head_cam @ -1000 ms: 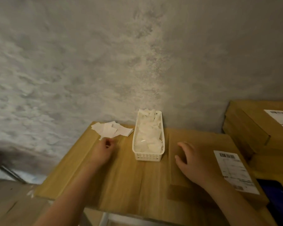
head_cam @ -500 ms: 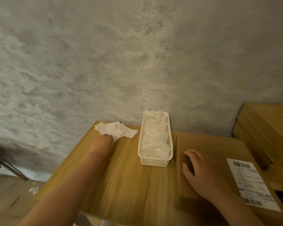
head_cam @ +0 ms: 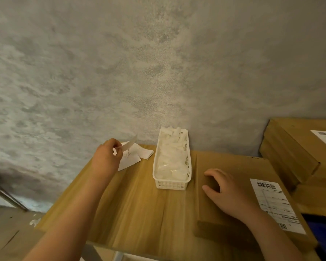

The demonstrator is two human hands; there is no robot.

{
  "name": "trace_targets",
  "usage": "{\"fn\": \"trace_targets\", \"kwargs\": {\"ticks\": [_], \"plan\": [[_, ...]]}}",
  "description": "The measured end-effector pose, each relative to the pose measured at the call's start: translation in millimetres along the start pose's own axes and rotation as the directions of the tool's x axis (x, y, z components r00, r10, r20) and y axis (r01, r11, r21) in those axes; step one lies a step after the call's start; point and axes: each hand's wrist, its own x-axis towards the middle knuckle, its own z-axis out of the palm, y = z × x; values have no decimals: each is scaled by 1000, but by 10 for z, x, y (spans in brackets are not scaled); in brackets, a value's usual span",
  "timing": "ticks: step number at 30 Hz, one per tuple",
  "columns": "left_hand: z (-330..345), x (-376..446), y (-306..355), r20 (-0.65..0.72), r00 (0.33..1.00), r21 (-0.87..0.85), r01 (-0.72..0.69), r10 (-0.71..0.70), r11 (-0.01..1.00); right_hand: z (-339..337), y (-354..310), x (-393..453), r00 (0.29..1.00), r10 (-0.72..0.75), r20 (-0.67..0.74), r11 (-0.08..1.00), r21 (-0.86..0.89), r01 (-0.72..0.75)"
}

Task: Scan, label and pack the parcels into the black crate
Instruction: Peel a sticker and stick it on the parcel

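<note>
A flat cardboard parcel (head_cam: 231,166) lies on the wooden table (head_cam: 135,208), with a white barcode label (head_cam: 275,202) on its right part. My right hand (head_cam: 228,193) rests on top of the parcel, fingers curled and spread, holding nothing. My left hand (head_cam: 106,157) is at the table's far left corner, pinching a small white paper slip (head_cam: 129,144) lifted above a loose pile of white slips (head_cam: 137,155). The black crate is not visible.
A white slotted basket (head_cam: 172,184) full of clear plastic pouches stands between the slips and the parcel. More cardboard boxes (head_cam: 290,147) are stacked at the right, one bearing a label. A dark blue object (head_cam: 324,234) shows at the lower right. A grey wall stands behind.
My left hand, which lay on the pile of slips, has pinched one slip and raised it off the pile. My right hand has stayed on the parcel.
</note>
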Motion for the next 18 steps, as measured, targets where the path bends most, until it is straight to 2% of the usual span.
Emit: {"fn": "trace_targets", "kwargs": {"ticks": [2, 5, 6, 8, 11, 13, 15, 18], "plan": [[-133, -186, 288, 11, 998, -28, -66, 67, 997, -60, -36, -29, 1000, 17, -25, 988, 155, -13], [-243, -584, 791, -9, 984, -91, -180, 180, 979, -105, -90, -119, 980, -11, -199, 942, 327, 77], [-240, -719, 939, -23, 973, -134, -229, 228, 964, -124, -114, -165, 976, -5, -218, 921, 380, 90], [-165, -953, 1134, 3, 948, -208, -311, 319, 927, -164, -186, -264, 984, 32, -177, 850, 523, 67], [-2, -1242, 1251, 62, 882, -277, -434, 467, 857, -234, -263, -413, 996, 86, -38, 724, 689, -37], [67, -1416, 1334, 89, 841, -345, -477, 534, 809, -256, -259, -508, 995, 96, -24, 678, 734, -47], [146, -1537, 1382, 93, 815, -389, -500, 572, 774, -263, -201, -603, 989, 123, -84, 681, 732, -22], [242, -1634, 1455, 87, 843, -485, -429, 530, 762, -276, -80, -739, 974, 146, -176, 726, 687, 16]]}}
